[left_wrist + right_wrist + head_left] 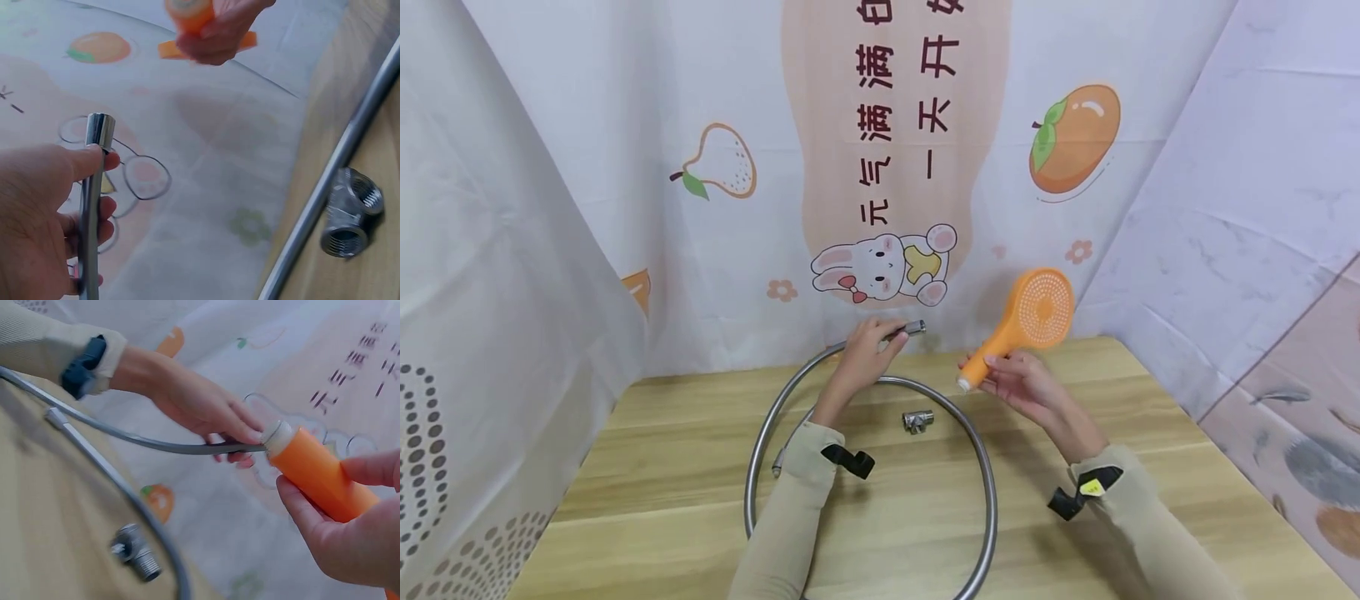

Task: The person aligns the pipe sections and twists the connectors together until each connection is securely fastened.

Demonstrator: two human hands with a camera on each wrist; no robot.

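Note:
My left hand (867, 358) pinches a grey metal shower hose (987, 475) just behind its end nut (100, 130), with the thumb over the nut's lower edge in the left wrist view. My right hand (1026, 382) holds an orange shower head (1036, 312) by its handle, the perforated face turned toward the head camera. The handle's white threaded end (279, 436) points left toward the hose end, a gap between them in the head view. Below and between the hands, a metal tee fitting (917, 421) lies on the wooden table (685, 467).
The hose loops widely over the table, and its other end (778, 467) lies left of the loop's middle. A printed cloth (722, 267) hangs behind the table, with more cloth at both sides. Each wrist wears a black strap mount (850, 460).

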